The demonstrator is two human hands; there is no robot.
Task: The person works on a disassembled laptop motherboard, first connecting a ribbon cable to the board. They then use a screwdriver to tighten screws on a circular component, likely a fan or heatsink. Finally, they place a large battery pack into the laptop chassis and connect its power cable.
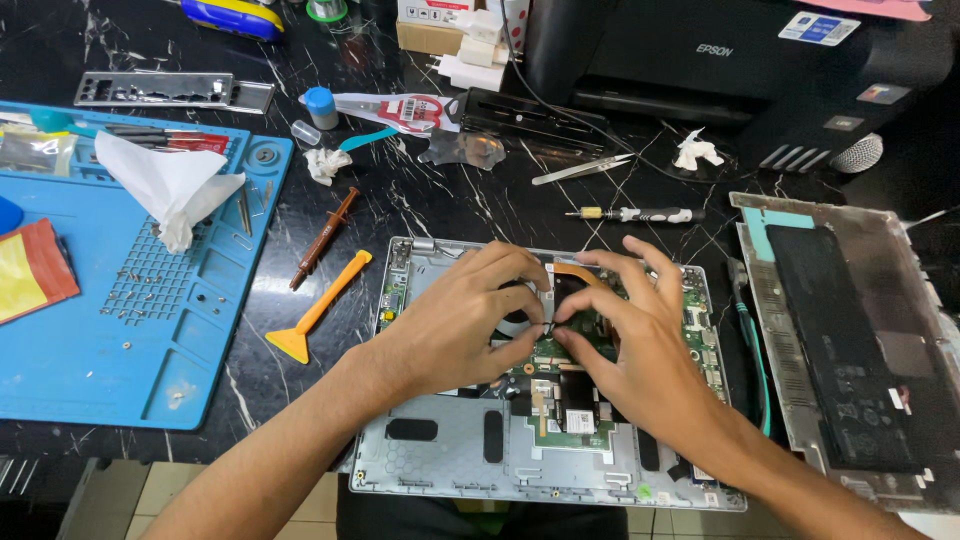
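An opened silver laptop base [450,455] lies on the black marble table, its green circuit board [560,355] and copper heat pipe [585,272] exposed. My left hand [465,320] and my right hand [630,330] both rest over the middle of the board. Their fingertips meet and pinch at a small dark part near the fan, which the fingers mostly hide. Neither hand holds a tool.
A blue work mat [130,330] with a white tissue [165,185] and loose screws lies left. Between mat and laptop sit an orange pry tool [320,308] and a brown syringe [323,238]. A screwdriver [635,214], tweezers [580,170], a removed bottom cover [850,350] and a black printer [740,60] lie beyond and right.
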